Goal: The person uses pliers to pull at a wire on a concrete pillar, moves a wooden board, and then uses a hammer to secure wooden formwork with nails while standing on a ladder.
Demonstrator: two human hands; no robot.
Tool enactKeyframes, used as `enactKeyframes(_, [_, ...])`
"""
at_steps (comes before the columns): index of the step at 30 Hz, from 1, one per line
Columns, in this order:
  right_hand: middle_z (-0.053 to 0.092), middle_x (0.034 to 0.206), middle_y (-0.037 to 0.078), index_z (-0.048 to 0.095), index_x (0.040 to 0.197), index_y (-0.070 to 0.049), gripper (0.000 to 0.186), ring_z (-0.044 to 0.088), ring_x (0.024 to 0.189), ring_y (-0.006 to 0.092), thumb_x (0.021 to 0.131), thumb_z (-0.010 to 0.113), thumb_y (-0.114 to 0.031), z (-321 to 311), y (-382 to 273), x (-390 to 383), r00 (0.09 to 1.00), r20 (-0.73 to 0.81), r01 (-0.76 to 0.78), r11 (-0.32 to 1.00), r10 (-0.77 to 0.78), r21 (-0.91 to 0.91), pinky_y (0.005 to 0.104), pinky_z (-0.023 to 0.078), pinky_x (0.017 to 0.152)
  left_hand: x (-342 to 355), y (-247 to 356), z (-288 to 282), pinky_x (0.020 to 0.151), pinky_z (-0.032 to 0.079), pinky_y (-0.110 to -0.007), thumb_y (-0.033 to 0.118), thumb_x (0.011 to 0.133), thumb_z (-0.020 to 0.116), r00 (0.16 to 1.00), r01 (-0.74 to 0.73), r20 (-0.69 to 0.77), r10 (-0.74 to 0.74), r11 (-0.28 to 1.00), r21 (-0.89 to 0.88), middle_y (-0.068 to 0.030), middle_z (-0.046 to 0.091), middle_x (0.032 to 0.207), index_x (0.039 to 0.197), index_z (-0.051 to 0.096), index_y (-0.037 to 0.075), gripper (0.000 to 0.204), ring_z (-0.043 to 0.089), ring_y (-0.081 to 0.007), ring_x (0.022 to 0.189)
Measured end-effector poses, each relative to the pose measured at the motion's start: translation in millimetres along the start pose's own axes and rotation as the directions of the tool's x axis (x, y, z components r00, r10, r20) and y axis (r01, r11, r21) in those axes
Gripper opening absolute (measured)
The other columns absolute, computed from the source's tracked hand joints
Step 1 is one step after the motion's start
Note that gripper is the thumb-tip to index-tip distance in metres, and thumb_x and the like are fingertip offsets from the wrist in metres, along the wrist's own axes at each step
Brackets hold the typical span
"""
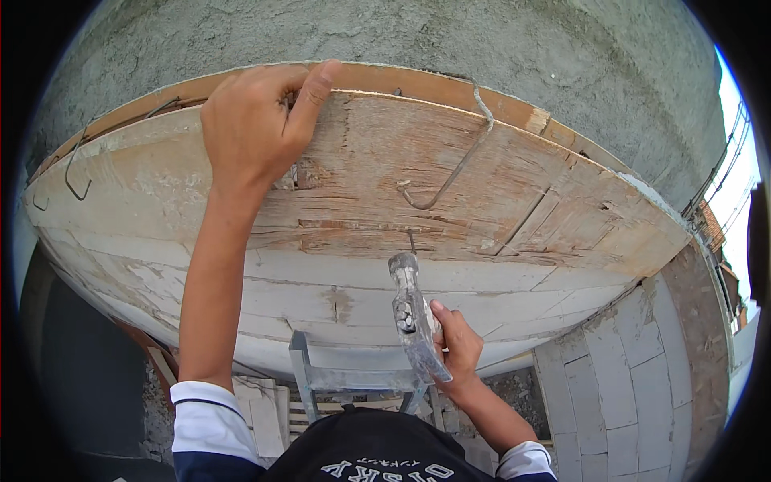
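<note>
A long plywood board, worn and splintered along its lower part, stands against the wall ahead of me. My left hand is closed over its top edge, the thumb up and the fingers hidden behind the board. Below and to the right, my right hand grips a claw hammer by the handle, head up and claw toward me. Just above the hammer's face a thin nail sticks out of the plywood's lower part; a small gap seems to lie between them. A bent steel rod hooks over the board's top edge.
Under the plywood runs a pale block wall. A metal ladder stands below me, with planks beside it. More hooked rods hang at the left. Rough grey concrete lies beyond the board; another block wall is at the right.
</note>
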State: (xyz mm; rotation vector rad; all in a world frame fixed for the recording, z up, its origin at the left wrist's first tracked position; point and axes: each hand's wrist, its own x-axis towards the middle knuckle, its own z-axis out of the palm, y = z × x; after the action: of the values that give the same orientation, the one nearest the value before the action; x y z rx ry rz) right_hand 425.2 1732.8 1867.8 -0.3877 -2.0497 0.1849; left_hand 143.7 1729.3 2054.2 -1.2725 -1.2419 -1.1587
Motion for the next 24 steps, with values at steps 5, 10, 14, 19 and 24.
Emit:
enactKeyframes(5, [0.05,0.065,0.008,0.051,0.118,0.001,0.04,0.048,0.046,0.0185,0.084,0.058,-0.019,12.5,15.1,-22.0,0.989,-0.148,0.008,1.0,-0.008,-0.004,0.0301,0.037,0.042,1.6,3.6,-3.1,0.041,0.03,-0.037,0.047,0.088,0.049,0.988,0.149,0.064,-0.144,0.984,-0.095,-0.0093,0.041,0.04,0.045,0.05,0.005,0.061,0.042,-0.0264,0.039])
enactKeyframes(10, [0.054,0.067,0.012,0.052,0.102,0.005,0.025,0.05,0.051,0.0238,0.081,0.053,-0.008,7.5,0.1,-19.7,0.964,-0.043,-0.262,0.965,0.261,-0.002,0.0312,0.039,0.048,0.0,3.3,-5.6,0.043,0.029,-0.037,0.046,0.09,0.046,0.986,0.144,0.096,-0.138,0.988,-0.059,-0.0093,0.04,0.042,0.048,0.05,0.003,0.06,0.04,-0.026,0.04])
enactKeyframes(14, [0.057,0.078,0.018,0.054,0.101,0.006,0.027,0.052,0.058,0.0281,0.086,0.046,-0.015,-0.8,-9.7,-27.1,0.977,-0.033,-0.212,0.958,0.21,-0.195,0.0362,0.04,0.051,0.5,3.5,-7.2,0.045,0.028,-0.038,0.044,0.091,0.046,0.989,0.122,0.094,-0.114,0.99,-0.078,-0.0099,0.039,0.044,0.049,0.047,0.001,0.059,0.037,-0.0255,0.042])
enactKeyframes(19, [0.059,0.071,0.012,0.054,0.105,0.001,0.036,0.058,0.053,0.0215,0.071,0.065,-0.005,19.8,6.2,-13.3,0.977,-0.197,-0.093,0.993,0.077,-0.074,0.0272,0.044,0.048,-1.1,-1.8,-4.6,0.045,0.028,-0.037,0.043,0.091,0.047,0.989,0.134,0.075,-0.129,0.989,-0.069,-0.01,0.038,0.044,0.048,0.047,0.002,0.059,0.036,-0.0255,0.042])
enactKeyframes(24, [0.062,0.078,0.017,0.053,0.105,0.005,0.034,0.059,0.055,0.0273,0.071,0.054,0.002,11.2,0.7,-17.9,0.984,-0.056,-0.176,0.957,0.167,-0.232,0.0286,0.047,0.053,-1.5,2.9,-2.8,0.045,0.028,-0.037,0.043,0.091,0.047,0.99,0.124,0.083,-0.118,0.989,-0.08,-0.0096,0.038,0.044,0.048,0.047,0.002,0.059,0.037,-0.025,0.042])
